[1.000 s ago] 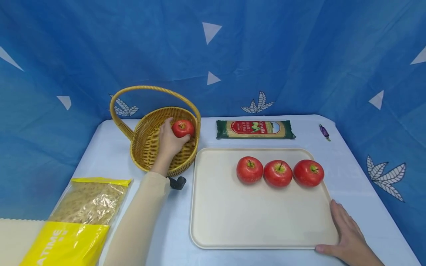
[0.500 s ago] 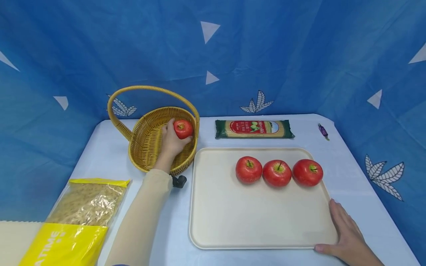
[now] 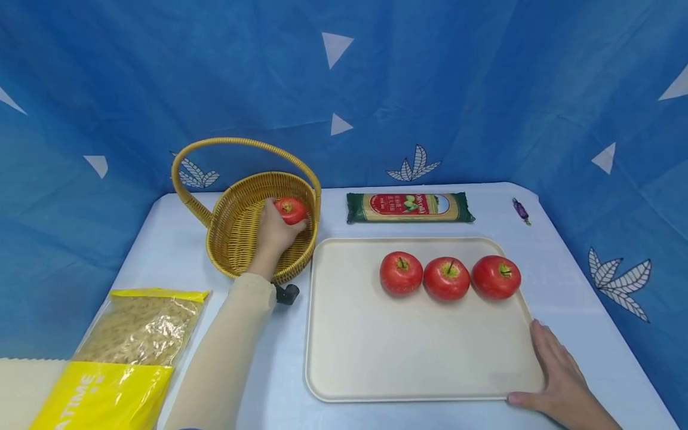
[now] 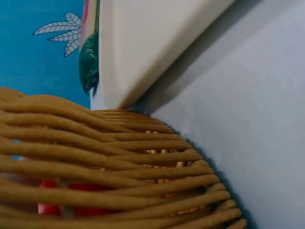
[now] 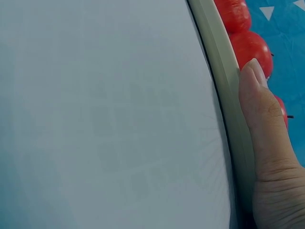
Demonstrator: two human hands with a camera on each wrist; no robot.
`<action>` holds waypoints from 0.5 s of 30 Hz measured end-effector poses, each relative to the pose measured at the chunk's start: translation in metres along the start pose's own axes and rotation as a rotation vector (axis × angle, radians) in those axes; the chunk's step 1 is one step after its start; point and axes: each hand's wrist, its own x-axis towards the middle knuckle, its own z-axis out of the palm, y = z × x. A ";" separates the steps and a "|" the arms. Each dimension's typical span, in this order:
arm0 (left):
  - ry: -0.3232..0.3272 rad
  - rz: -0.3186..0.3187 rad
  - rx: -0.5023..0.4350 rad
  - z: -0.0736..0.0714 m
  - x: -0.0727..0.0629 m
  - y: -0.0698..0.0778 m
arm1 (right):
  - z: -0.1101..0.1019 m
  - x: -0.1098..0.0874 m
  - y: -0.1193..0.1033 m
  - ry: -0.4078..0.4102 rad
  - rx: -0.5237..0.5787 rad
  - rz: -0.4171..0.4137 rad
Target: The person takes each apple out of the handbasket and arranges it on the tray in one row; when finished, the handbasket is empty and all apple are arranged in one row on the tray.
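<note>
Inside the wicker basket (image 3: 242, 239), my left hand (image 3: 276, 230) grips a red apple (image 3: 291, 210), thumb on its near side and fingers round its left. The apple is close to the basket's right inner wall. Through the weave (image 4: 95, 157) in the left wrist view, a patch of red shows; most of that hand is hidden. My right hand (image 3: 561, 379) rests at the near right corner of the cream tray (image 3: 419, 352), fingers extended along its side. In the right wrist view, the thumb (image 5: 267, 124) lies on the tray's rim (image 5: 219, 62).
On the tray stand three more red apples (image 3: 447, 279) in a row. A spaghetti pack (image 3: 409, 207) lies behind it, and a purple wrapped candy (image 3: 521, 211) lies at the back right. A yellow bag (image 3: 123, 352) occupies the left front. The basket's tall handle (image 3: 244, 141) arches up.
Over the last half second the left hand and its apple have shifted slightly left and sunk a little lower in the basket. The right hand stays at the tray corner.
</note>
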 end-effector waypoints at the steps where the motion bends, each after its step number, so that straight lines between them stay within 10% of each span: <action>1: 0.004 -0.004 0.010 -0.001 -0.001 0.000 | 0.000 0.001 0.000 0.002 0.006 -0.006; 15: 0.128 0.142 -0.001 -0.046 -0.046 0.025 | 0.001 0.000 0.000 0.006 -0.010 -0.002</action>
